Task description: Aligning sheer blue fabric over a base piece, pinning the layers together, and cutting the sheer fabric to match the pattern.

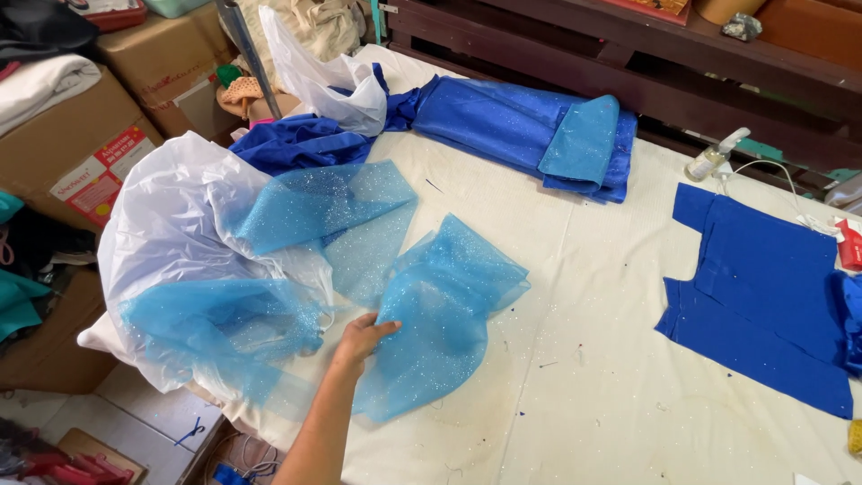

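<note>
You're in a sewing or tailoring workshop. Your big cutting table [628, 359] is covered in cream cloth, speckled with glitter and loose thread bits. Cut blue fabric pieces [763, 296] lie flat at the right, and folded blue satin [530, 126] sits at the far edge. Glittery blue tulle [440, 314] spills out of a white plastic bag [171, 216] at the table's left corner. A small spray bottle [714, 157] stands near the dark wooden shelf [628, 54]. Cardboard boxes [81, 144] and heaps of cloth crowd the floor on your left.
</note>
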